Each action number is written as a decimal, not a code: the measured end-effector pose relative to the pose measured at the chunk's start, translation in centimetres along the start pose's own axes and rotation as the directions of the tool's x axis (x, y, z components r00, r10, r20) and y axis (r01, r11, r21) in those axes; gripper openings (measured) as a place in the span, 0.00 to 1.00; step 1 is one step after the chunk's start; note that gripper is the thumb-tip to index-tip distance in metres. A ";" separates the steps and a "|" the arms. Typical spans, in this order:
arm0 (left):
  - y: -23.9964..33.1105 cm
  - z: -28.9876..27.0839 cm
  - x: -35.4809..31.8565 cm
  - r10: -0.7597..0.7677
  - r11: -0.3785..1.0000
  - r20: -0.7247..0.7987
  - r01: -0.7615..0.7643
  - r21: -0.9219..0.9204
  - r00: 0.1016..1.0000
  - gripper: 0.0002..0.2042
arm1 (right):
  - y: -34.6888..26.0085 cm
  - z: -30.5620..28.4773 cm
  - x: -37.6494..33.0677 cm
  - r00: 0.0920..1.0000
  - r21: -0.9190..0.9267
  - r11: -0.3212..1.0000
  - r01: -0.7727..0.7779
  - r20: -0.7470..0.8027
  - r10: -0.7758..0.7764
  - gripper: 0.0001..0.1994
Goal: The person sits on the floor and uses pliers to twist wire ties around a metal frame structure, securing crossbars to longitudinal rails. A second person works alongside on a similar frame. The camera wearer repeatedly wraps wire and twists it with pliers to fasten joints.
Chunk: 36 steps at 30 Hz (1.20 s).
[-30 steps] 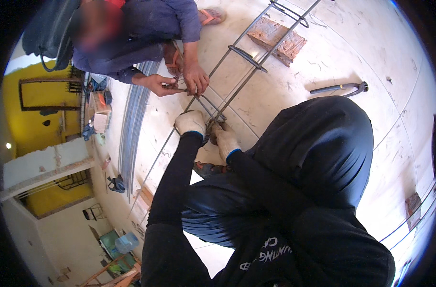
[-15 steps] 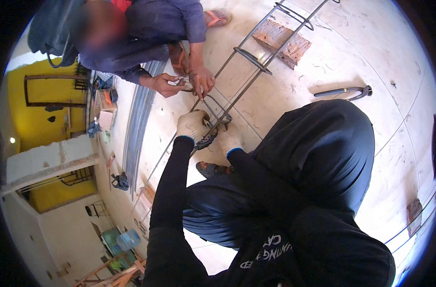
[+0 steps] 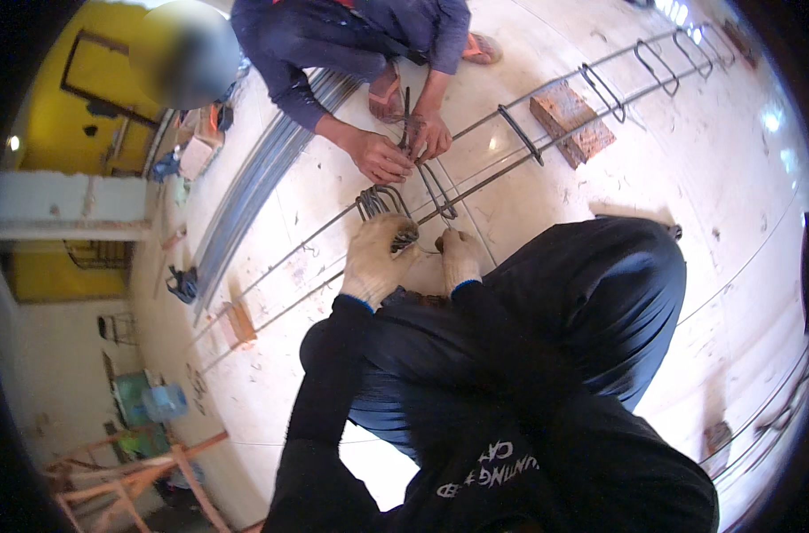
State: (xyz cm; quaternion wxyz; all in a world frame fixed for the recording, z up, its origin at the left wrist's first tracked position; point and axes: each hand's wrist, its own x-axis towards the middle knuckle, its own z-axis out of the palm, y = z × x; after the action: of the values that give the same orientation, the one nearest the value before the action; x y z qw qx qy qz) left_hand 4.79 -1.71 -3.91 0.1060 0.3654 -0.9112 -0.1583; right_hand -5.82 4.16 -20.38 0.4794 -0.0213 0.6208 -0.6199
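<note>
Rebar cage (image 3: 519, 135) runs diagonally through the head view, from lower left to upper right, with the gloved hands at its near side. The left hand (image 3: 376, 259) is curled just below a bunch of stirrups (image 3: 380, 201); whether it grasps anything is hidden by its fingers. The right hand (image 3: 460, 255) has its fingers drawn together beside the cage, near what looks like thin wire, though a grip on it can't be made out. Opposite, a co-worker's two hands (image 3: 383, 158) (image 3: 432, 135) meet at a dark upright tool (image 3: 406, 120) over the bars. The cage should be stiff, long and fairly heavy, hard to damage; its long bars look like the surest hold, while the stirrups may slide. Cut wire ends, if any, could be sharp. A brick (image 3: 560, 110) lies under the cage at right and another (image 3: 240, 322) at lower left. Straight rods (image 3: 276, 182) limit room on the left; the person's bent knee (image 3: 600, 293) crowds the near side, with broader pale floor (image 3: 742, 284) beyond.
</note>
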 end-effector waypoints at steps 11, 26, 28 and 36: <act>-2.2 2.5 1.5 -0.114 0.993 0.111 0.110 0.034 0.987 0.16 | -5.9 -4.5 -4.5 0.987 -0.376 0.927 0.002 0.152 0.059 0.14; 1.6 9.5 1.6 -0.349 -0.161 0.718 0.717 -0.679 0.602 0.12 | -10.3 -4.9 -10.9 0.891 -0.890 -0.095 0.446 0.451 -0.042 0.17; 1.2 10.5 1.7 -0.376 -0.216 0.714 0.693 -0.688 0.591 0.11 | -10.5 -5.0 -10.4 0.854 -0.852 -0.101 0.514 0.520 -0.035 0.17; 1.3 11.7 1.8 -0.375 -0.357 0.720 0.625 -0.694 0.585 0.11 | -12.3 -6.7 -7.0 0.697 -0.676 -0.172 0.717 0.685 0.214 0.18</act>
State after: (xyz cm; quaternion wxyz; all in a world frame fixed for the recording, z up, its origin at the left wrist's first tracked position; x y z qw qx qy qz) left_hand -0.98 0.39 -14.17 0.1591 0.5238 -0.2469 -0.7996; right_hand -13.16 10.64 -8.26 0.3105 -0.6994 0.6437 0.0065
